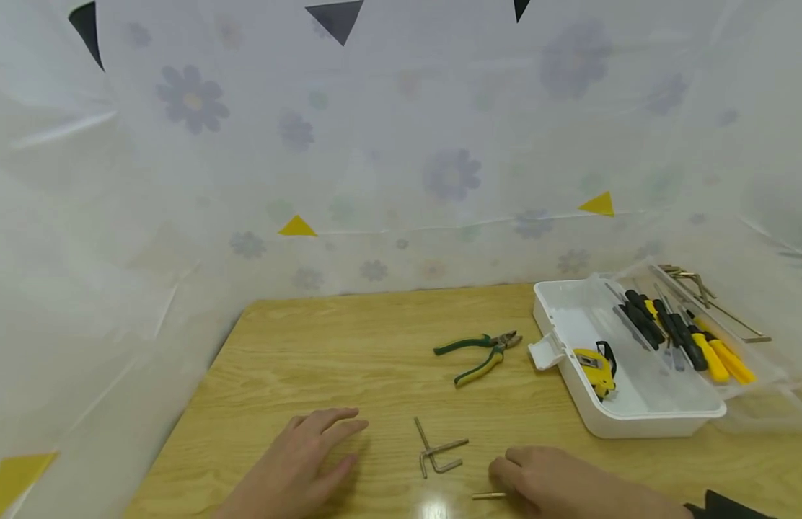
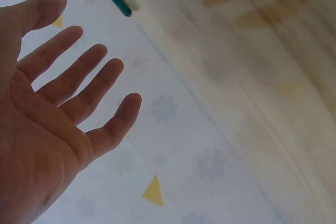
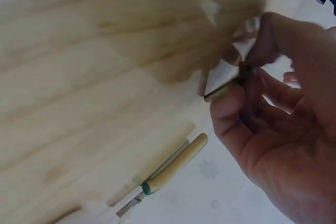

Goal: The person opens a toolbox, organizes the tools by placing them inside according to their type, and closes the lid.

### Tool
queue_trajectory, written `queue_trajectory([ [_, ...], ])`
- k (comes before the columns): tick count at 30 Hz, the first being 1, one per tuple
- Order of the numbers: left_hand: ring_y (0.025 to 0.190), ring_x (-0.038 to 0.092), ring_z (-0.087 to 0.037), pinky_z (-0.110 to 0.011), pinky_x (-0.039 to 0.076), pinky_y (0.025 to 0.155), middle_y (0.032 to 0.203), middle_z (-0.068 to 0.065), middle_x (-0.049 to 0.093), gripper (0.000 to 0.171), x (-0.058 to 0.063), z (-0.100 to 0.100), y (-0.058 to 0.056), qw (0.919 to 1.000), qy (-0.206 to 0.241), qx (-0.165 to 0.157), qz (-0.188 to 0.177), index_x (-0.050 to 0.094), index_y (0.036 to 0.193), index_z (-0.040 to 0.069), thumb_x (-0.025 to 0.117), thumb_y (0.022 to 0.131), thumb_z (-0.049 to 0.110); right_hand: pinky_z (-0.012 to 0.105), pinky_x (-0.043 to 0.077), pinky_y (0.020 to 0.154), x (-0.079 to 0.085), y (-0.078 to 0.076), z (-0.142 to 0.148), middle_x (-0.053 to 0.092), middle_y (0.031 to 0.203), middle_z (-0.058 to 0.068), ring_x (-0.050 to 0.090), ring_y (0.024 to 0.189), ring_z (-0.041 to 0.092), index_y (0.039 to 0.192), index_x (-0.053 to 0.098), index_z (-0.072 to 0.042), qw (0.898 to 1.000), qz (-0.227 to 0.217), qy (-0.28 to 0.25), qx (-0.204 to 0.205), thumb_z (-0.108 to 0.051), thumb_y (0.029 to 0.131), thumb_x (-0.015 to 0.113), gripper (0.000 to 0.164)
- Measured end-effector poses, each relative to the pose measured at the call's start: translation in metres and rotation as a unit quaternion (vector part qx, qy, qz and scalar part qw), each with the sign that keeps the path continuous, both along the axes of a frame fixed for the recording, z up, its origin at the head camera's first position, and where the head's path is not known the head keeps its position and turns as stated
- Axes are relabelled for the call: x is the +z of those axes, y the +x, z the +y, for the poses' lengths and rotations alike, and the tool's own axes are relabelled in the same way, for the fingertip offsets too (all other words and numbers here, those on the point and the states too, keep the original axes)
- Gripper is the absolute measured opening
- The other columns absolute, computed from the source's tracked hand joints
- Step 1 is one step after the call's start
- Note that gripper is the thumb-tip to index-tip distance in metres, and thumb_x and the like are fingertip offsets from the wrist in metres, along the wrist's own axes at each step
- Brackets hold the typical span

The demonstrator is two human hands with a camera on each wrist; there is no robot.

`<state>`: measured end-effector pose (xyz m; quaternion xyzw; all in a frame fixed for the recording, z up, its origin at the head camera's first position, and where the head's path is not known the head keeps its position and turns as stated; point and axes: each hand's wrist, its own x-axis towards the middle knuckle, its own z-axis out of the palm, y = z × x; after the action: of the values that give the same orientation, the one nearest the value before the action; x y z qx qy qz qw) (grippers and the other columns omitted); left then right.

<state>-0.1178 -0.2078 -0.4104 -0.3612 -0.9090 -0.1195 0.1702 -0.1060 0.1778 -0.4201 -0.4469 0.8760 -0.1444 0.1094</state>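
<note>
Near the front of the wooden table, my right hand (image 1: 544, 476) pinches a brass-coloured hex key (image 1: 488, 496) between thumb and fingers. Its short end shows in the right wrist view as a hex key (image 3: 222, 87), with the rest hidden in the grip. Two more L-shaped hex keys (image 1: 443, 447) lie crossed on the table between the hands. To their left, my left hand (image 1: 310, 454) has its fingers spread and holds nothing. The left wrist view shows the same hand (image 2: 58, 103) with its palm bare.
Pliers (image 1: 480, 369) with green and yellow handles lie spread beyond the hex keys. At the right stands a white toolbox (image 1: 654, 427) with a yellow tape measure (image 1: 594, 371) inside. Its clear tray carries several screwdrivers (image 1: 696, 344) and brass rods (image 1: 702, 292). Patterned sheeting (image 1: 375, 158) surrounds the table.
</note>
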Motion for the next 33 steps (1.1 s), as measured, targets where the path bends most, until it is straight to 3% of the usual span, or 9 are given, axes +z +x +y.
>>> queue_trajectory([
  [3, 0.114, 0.067, -0.015, -0.044, 0.055, 0.086, 0.132, 0.001, 0.069, 0.043, 0.002, 0.001, -0.001, 0.9999, -0.002, 0.000, -0.011, 0.068, 0.131, 0.022, 0.080, 0.089, 0.026, 0.014, 0.042, 0.060, 0.000, 0.000, 0.001, 0.053, 0.089, -0.020, 0.039, 0.070, -0.009, 0.111, 0.062, -0.020, 1.000, 0.016, -0.003, -0.010, -0.024, 0.095, 0.071, 0.018],
  [6, 0.114, 0.067, -0.015, -0.044, 0.055, 0.086, 0.132, 0.001, 0.069, 0.042, 0.004, 0.001, 0.000, 0.9998, -0.004, -0.002, -0.022, 0.068, 0.131, 0.022, 0.078, 0.090, 0.026, 0.015, 0.040, 0.058, 0.002, 0.002, 0.003, 0.049, 0.078, -0.021, 0.038, 0.063, -0.008, 0.128, 0.058, -0.015, 0.997, -0.044, -0.018, -0.054, -0.013, 0.093, 0.070, 0.037],
  [9, 0.113, 0.067, -0.015, -0.044, 0.055, 0.085, 0.132, 0.001, 0.069, 0.041, 0.004, 0.002, -0.001, 0.9997, -0.003, -0.006, -0.023, 0.068, 0.130, 0.022, 0.078, 0.090, 0.026, 0.018, 0.042, 0.058, 0.008, 0.004, 0.005, 0.043, 0.070, -0.022, 0.039, 0.059, -0.007, 0.152, 0.039, -0.014, 0.987, -0.127, -0.049, -0.087, -0.008, 0.096, 0.065, 0.062],
  [11, 0.113, 0.068, -0.015, -0.044, 0.055, 0.085, 0.131, 0.001, 0.069, 0.041, 0.004, 0.002, -0.001, 0.9997, -0.003, -0.006, -0.024, 0.069, 0.130, 0.021, 0.078, 0.090, 0.026, 0.018, 0.043, 0.059, 0.013, 0.004, 0.007, 0.043, 0.069, -0.022, 0.041, 0.059, -0.007, 0.156, 0.032, -0.016, 0.982, -0.155, -0.065, -0.086, -0.008, 0.099, 0.062, 0.064],
  [13, 0.113, 0.068, -0.015, -0.044, 0.055, 0.085, 0.131, 0.001, 0.069, 0.041, 0.004, 0.002, -0.001, 0.9997, -0.004, -0.007, -0.025, 0.069, 0.130, 0.021, 0.078, 0.090, 0.025, 0.017, 0.046, 0.061, 0.016, 0.003, 0.008, 0.051, 0.076, -0.023, 0.045, 0.064, -0.009, 0.150, 0.039, -0.015, 0.981, -0.161, -0.082, -0.074, -0.010, 0.102, 0.061, 0.053],
  [16, 0.112, 0.068, -0.016, -0.044, 0.055, 0.085, 0.131, 0.001, 0.069, 0.041, 0.004, 0.003, -0.001, 0.9996, -0.006, -0.008, -0.027, 0.068, 0.130, 0.021, 0.078, 0.090, 0.025, 0.017, 0.049, 0.065, 0.019, 0.002, 0.010, 0.063, 0.092, -0.022, 0.052, 0.076, -0.011, 0.130, 0.055, -0.017, 0.981, -0.154, -0.104, -0.058, -0.018, 0.104, 0.060, 0.027],
  [19, 0.112, 0.068, -0.015, -0.044, 0.055, 0.085, 0.131, 0.001, 0.069, 0.041, 0.004, 0.004, -0.001, 0.9996, -0.004, -0.009, -0.025, 0.068, 0.130, 0.021, 0.078, 0.090, 0.025, 0.018, 0.053, 0.068, 0.019, 0.002, 0.014, 0.069, 0.101, -0.020, 0.056, 0.083, -0.012, 0.116, 0.066, -0.021, 0.983, -0.123, -0.132, -0.035, -0.023, 0.105, 0.059, 0.013],
  [29, 0.113, 0.067, -0.015, -0.043, 0.054, 0.085, 0.131, 0.002, 0.069, 0.042, 0.002, 0.006, 0.000, 0.9994, -0.010, -0.006, -0.031, 0.068, 0.132, 0.023, 0.077, 0.091, 0.027, 0.015, 0.053, 0.069, 0.011, 0.004, 0.025, 0.072, 0.103, -0.009, 0.058, 0.087, -0.011, 0.113, 0.070, -0.019, 0.983, -0.034, -0.182, 0.007, -0.011, 0.100, 0.065, 0.016],
  [33, 0.114, 0.067, -0.015, -0.044, 0.054, 0.085, 0.132, 0.002, 0.069, 0.041, 0.002, 0.006, 0.001, 0.9990, -0.015, -0.004, -0.041, 0.067, 0.133, 0.024, 0.075, 0.093, 0.029, 0.013, 0.051, 0.065, 0.010, 0.005, 0.027, 0.069, 0.095, -0.013, 0.054, 0.082, -0.013, 0.108, 0.069, -0.020, 0.984, -0.031, -0.177, 0.000, -0.012, 0.100, 0.066, 0.011],
])
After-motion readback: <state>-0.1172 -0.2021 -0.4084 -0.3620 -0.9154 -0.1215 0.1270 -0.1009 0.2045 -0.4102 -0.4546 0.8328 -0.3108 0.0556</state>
